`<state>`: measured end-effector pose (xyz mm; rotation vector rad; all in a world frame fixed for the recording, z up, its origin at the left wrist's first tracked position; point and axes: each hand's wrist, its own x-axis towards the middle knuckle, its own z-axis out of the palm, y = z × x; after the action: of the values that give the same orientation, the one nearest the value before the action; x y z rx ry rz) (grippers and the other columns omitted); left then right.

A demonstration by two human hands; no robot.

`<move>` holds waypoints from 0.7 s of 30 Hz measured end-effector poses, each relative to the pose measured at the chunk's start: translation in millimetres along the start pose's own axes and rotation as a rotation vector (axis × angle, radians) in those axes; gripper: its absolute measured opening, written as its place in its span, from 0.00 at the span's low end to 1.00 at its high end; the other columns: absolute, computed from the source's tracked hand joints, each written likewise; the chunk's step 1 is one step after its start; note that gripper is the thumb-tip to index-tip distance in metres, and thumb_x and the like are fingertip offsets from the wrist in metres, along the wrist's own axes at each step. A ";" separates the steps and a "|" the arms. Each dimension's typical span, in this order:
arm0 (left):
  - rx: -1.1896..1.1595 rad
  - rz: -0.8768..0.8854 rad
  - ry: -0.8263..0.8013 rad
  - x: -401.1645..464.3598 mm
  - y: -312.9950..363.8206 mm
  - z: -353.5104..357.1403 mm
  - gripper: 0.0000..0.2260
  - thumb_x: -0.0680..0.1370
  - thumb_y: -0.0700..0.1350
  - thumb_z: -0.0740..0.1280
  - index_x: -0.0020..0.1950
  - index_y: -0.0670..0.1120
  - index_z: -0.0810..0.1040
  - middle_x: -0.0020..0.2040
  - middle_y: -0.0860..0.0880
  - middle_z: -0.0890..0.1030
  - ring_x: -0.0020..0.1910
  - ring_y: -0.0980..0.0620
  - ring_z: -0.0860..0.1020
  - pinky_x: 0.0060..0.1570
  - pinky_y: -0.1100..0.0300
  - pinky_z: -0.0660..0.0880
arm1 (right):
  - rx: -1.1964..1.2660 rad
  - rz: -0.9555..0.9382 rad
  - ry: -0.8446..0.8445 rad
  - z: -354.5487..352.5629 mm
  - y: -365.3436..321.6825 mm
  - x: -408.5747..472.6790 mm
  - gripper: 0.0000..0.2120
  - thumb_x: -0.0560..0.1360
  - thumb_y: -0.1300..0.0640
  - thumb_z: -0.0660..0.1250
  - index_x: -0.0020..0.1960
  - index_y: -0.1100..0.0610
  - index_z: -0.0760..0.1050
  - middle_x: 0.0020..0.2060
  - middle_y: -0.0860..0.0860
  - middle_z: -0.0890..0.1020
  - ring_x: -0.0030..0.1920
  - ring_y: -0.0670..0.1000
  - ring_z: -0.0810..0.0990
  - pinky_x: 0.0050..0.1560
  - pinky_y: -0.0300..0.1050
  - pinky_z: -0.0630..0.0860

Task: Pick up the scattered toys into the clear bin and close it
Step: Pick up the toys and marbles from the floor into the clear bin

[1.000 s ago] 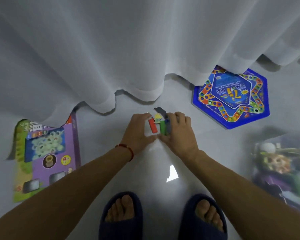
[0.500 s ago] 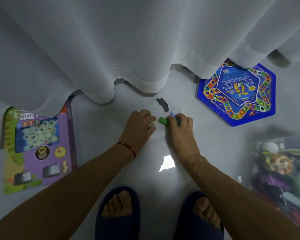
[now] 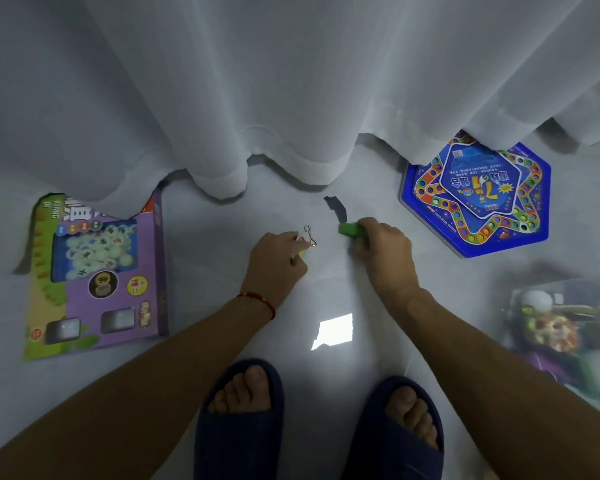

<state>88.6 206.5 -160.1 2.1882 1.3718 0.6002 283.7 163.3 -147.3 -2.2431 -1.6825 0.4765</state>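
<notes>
My right hand (image 3: 383,251) grips a green block (image 3: 350,229) low over the pale floor, its end sticking out to the left. My left hand (image 3: 279,261) is curled around small red and yellow pieces (image 3: 300,244), mostly hidden by the fingers. A small metal wire puzzle (image 3: 310,235) lies on the floor at its fingertips. A dark flat piece (image 3: 336,206) lies just beyond the green block. The clear bin (image 3: 568,334), holding several toys, sits at the right edge, blurred.
A white curtain (image 3: 291,98) hangs across the back, its hem touching the floor. A blue hexagonal game board (image 3: 478,199) lies at right, a purple-green game box (image 3: 97,275) at left, both partly under the curtain. My feet in dark slippers (image 3: 243,417) stand below.
The hands have parted; one second ago they held a cluster of coloured blocks together. Now the right holds the green block, the left holds small pieces, and the wire puzzle shows between them.
</notes>
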 end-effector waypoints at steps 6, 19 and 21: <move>-0.778 -0.810 0.067 -11.9 43.6 -25.6 0.08 0.72 0.38 0.73 0.50 0.44 0.86 0.38 0.51 0.84 0.32 0.61 0.79 0.44 0.66 0.79 | 0.883 0.680 -0.140 -50.6 -5.7 -1.9 0.10 0.75 0.62 0.73 0.55 0.60 0.82 0.43 0.56 0.84 0.36 0.50 0.80 0.43 0.44 0.83; -1.153 -0.421 -0.593 0.9 311.3 -83.4 0.07 0.77 0.34 0.66 0.54 0.34 0.81 0.48 0.40 0.81 0.45 0.46 0.80 0.49 0.54 0.82 | 0.786 0.511 0.187 -320.2 47.7 -148.1 0.13 0.74 0.69 0.71 0.58 0.67 0.79 0.42 0.64 0.83 0.36 0.54 0.81 0.35 0.37 0.80; -1.109 -0.332 -0.792 -8.0 350.3 -82.4 0.08 0.78 0.34 0.66 0.56 0.36 0.80 0.48 0.40 0.79 0.46 0.46 0.79 0.51 0.52 0.81 | 0.739 0.645 0.276 -335.8 70.4 -191.4 0.11 0.75 0.71 0.69 0.58 0.69 0.78 0.42 0.64 0.83 0.37 0.56 0.83 0.36 0.38 0.82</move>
<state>280.6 80.6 117.1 1.0498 0.6527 0.2035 439.6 -52.4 141.7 -2.0722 -0.4781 0.7337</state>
